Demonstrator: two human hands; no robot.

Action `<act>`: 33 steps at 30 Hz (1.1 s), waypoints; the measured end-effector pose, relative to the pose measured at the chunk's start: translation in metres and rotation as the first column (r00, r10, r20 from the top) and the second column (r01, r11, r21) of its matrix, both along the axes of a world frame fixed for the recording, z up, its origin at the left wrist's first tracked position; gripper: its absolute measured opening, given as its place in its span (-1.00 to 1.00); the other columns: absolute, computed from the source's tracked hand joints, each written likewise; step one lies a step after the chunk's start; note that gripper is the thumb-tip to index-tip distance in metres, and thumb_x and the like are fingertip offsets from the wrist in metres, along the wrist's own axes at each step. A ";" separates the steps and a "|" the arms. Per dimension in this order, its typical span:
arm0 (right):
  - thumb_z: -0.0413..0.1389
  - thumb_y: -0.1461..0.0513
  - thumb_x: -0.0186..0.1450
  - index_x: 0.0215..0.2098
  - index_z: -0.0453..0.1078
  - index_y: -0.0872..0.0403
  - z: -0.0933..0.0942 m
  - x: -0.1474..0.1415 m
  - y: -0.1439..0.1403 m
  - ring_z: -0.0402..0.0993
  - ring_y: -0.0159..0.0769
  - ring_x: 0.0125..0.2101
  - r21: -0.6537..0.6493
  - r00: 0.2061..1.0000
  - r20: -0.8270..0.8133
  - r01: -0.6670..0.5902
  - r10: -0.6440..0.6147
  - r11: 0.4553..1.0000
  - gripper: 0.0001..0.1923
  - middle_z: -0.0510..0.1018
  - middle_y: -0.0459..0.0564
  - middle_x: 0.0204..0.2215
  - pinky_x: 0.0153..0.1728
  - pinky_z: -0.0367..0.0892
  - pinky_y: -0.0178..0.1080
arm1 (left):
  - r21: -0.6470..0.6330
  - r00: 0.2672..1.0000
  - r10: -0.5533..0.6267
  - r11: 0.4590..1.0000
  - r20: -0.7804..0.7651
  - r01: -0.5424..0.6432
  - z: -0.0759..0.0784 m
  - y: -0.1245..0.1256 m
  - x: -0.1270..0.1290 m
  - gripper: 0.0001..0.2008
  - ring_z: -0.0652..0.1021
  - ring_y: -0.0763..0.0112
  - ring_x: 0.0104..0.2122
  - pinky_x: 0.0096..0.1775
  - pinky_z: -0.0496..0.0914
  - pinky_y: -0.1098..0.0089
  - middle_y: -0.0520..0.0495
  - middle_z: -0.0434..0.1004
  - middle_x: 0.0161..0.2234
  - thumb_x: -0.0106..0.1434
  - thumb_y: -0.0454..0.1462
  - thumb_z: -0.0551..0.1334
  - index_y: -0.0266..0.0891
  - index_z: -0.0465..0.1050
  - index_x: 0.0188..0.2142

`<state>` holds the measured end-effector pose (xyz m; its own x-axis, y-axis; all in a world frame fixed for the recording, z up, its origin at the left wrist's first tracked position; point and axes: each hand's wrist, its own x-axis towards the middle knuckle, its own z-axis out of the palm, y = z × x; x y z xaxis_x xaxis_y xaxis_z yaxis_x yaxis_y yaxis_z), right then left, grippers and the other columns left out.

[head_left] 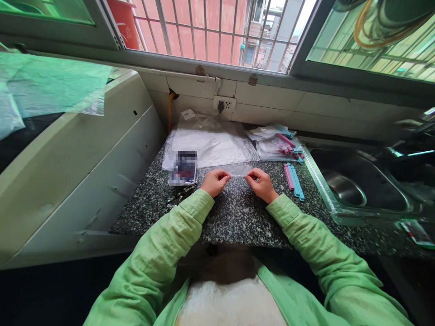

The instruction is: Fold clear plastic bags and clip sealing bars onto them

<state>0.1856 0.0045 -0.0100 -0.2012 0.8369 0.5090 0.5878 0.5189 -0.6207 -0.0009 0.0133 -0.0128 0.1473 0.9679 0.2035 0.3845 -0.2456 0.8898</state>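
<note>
A small clear plastic bag (238, 170) is stretched between my two hands, just above the speckled countertop (234, 222). My left hand (215, 182) pinches its left end between thumb and fingers. At the opposite end, my right hand (261, 184) holds it in the same kind of pinch. Right of my right hand lie a pink sealing clip (288, 176) and blue sealing clips (296, 182) side by side. Behind them is a pile of bagged pink and blue clips (280, 144). Large clear plastic bags (214, 140) lie flat beyond my hands.
A phone-like device (183, 168), partly blurred out, lies left of my left hand. To the right is a metal sink (360, 181). A pale appliance side (102, 167) borders the counter on the left. A wall socket (224, 104) holds a black plug beneath the barred window.
</note>
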 end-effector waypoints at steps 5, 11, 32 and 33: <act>0.05 0.26 0.14 -0.56 0.29 0.07 0.001 0.007 0.004 0.26 -0.40 -0.52 0.006 0.999 0.030 -0.010 0.010 1.000 -0.87 0.35 -0.10 -0.60 -0.46 0.19 -0.30 | 0.010 0.999 0.021 1.000 -0.028 -0.021 0.003 0.000 -0.003 -0.88 0.41 0.47 -0.56 -0.46 0.31 0.44 0.01 0.46 -0.59 0.01 -0.28 0.18 -0.28 0.42 -0.57; 0.04 0.26 0.14 -0.57 0.31 0.06 0.002 0.013 0.008 0.27 -0.38 -0.50 0.008 0.996 0.078 -0.048 0.048 0.999 -0.87 0.38 -0.09 -0.60 -0.42 0.19 -0.28 | 0.021 0.998 0.031 0.999 -0.051 -0.030 0.004 0.000 -0.003 -0.89 0.40 0.48 -0.56 -0.47 0.28 0.45 0.02 0.44 -0.61 0.00 -0.29 0.17 -0.29 0.40 -0.58; 0.08 0.26 0.16 -0.38 0.40 0.00 0.032 -0.017 -0.015 0.29 -0.30 -0.36 0.346 0.979 0.202 -0.074 0.003 0.935 -0.93 0.40 -0.04 -0.45 -0.31 0.27 -0.20 | 0.489 0.843 0.153 0.860 -0.516 0.144 0.011 -0.023 0.007 -0.88 0.39 0.44 -0.44 -0.40 0.23 0.45 -0.04 0.35 -0.46 0.11 -0.29 0.07 -0.23 0.34 -0.49; 0.08 0.27 0.16 -0.41 0.39 0.01 0.032 -0.017 -0.014 0.29 -0.31 -0.37 0.357 0.979 0.203 -0.083 0.010 0.931 -0.94 0.40 -0.05 -0.47 -0.32 0.27 -0.20 | 0.493 0.845 0.148 0.857 -0.514 0.151 0.010 -0.022 0.007 -0.88 0.39 0.44 -0.44 -0.40 0.23 0.45 -0.03 0.35 -0.46 0.11 -0.28 0.07 -0.23 0.34 -0.49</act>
<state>0.1690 -0.0100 0.0220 -0.3611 0.5904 0.7218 0.6476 0.7157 -0.2615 0.0059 -0.0091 -0.0026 0.3749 0.7504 0.5444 0.7447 -0.5935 0.3052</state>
